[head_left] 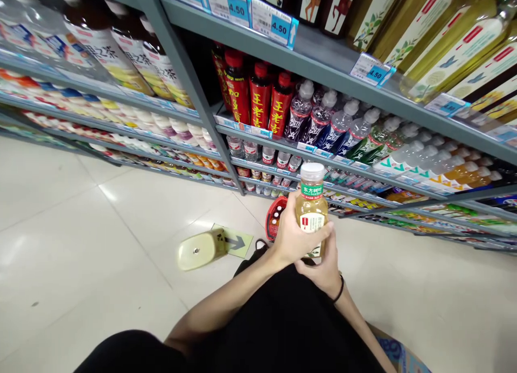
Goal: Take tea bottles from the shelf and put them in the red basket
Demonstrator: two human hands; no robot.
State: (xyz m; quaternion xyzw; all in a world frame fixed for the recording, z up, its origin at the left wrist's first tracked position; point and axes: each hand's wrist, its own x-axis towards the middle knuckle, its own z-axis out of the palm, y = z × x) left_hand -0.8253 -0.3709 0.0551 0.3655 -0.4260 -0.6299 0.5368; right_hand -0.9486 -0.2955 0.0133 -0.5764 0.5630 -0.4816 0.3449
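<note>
A tea bottle (312, 201) with a white cap, a green neck band and pale yellow liquid stands nearly upright in front of my body. My left hand (294, 230) is wrapped around its middle from the left, the thumb lying across the label. From below and to the right, my right hand (325, 262) grips the lower part, and a dark band circles that wrist. Both hands hide part of the bottle's base and lower label. Behind them, a red basket (271, 222) with several white-capped items in it sits on the floor, partly covered by my left hand.
Grey shelves (335, 66) packed with drink bottles run across the front, with price tags (375, 71) on their edges. A pale yellow stool (200, 250) stands on the tiled floor to the left, beside an arrow sticker (239, 241). A printed cardboard box (398, 354) lies at lower right.
</note>
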